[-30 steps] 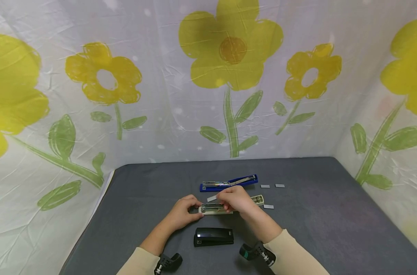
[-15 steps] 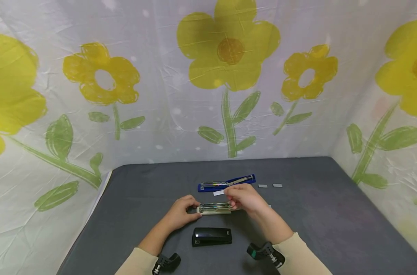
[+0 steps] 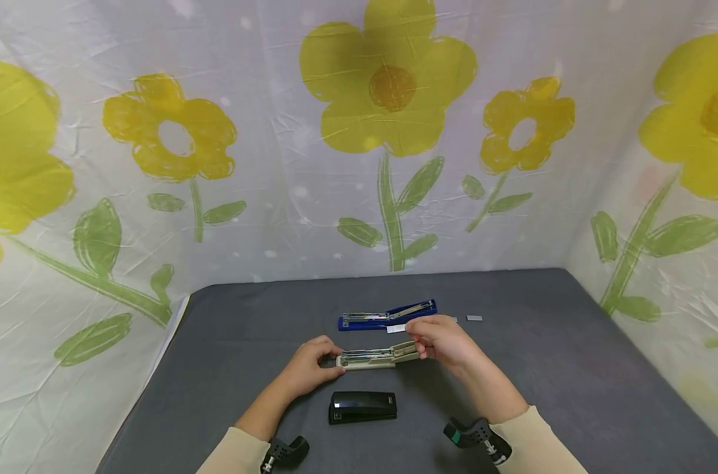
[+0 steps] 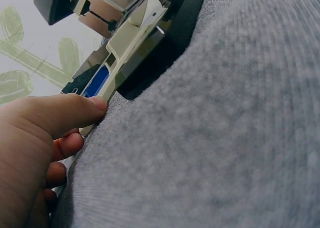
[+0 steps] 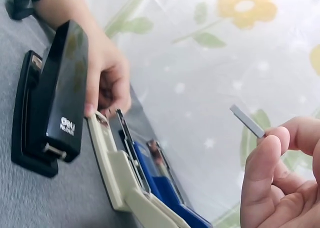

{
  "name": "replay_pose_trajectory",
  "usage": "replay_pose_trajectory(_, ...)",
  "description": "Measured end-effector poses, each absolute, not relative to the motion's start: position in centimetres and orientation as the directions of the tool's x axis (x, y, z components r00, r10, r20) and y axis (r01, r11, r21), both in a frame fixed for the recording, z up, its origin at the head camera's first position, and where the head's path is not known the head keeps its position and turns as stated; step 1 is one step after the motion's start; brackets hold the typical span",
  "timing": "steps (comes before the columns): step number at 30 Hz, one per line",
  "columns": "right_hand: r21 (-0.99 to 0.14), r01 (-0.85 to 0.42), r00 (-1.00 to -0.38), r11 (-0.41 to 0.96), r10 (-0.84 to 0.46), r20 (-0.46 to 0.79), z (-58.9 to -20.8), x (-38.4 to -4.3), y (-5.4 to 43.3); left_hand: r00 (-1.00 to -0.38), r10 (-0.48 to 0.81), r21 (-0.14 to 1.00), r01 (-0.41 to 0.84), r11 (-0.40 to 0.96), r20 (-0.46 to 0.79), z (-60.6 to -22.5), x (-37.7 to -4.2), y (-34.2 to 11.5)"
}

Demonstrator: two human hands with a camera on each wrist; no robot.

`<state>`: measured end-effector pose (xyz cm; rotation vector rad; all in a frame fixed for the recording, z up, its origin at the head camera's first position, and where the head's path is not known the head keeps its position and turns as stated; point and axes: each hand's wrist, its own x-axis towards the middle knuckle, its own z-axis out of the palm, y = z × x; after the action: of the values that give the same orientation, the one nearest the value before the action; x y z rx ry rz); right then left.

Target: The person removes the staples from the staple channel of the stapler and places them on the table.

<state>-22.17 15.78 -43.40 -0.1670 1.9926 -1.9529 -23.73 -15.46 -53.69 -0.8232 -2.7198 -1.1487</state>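
A cream stapler (image 3: 364, 363) lies opened out on the grey table, its metal magazine facing up. The thumb and fingers of my left hand (image 3: 308, 366) pinch the left end of its base; the left wrist view shows the thumb (image 4: 75, 110) on the edge. Above the stapler's right part, my right hand (image 3: 447, 345) holds a short strip of staples (image 5: 247, 120) between thumb and finger. The strip sticks out to the left, apart from the stapler. Part of the cream stapler's right end is hidden behind the right hand in the head view.
A blue stapler (image 3: 364, 322), also opened out, lies behind the cream one. Nearer the body sits a closed black stapler (image 3: 363, 407). Another staple strip (image 3: 474, 318) lies on the table (image 3: 264, 316) at the right. Flowered cloth (image 3: 276, 164) hangs behind.
My right hand has moved right and slightly back with the staple strip, uncovering more of the cream stapler's magazine. The left hand keeps its hold.
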Motion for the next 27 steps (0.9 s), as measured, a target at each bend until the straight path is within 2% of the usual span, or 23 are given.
replay_pose_trajectory(10, -0.989, 0.144, -0.937, 0.041, -0.316, -0.15, -42.8, -21.5, 18.7, -0.841, 0.453, 0.641, 0.527, 0.559, 0.296, -53.9, -23.8, -15.4)
replay_pose_trajectory(27, -0.985, 0.154, -0.965, 0.073, -0.204, -0.166, -43.3, -21.4, 24.7, -0.84, 0.456, 0.639, 0.528, 0.559, 0.294, -53.8, -23.8, -15.5)
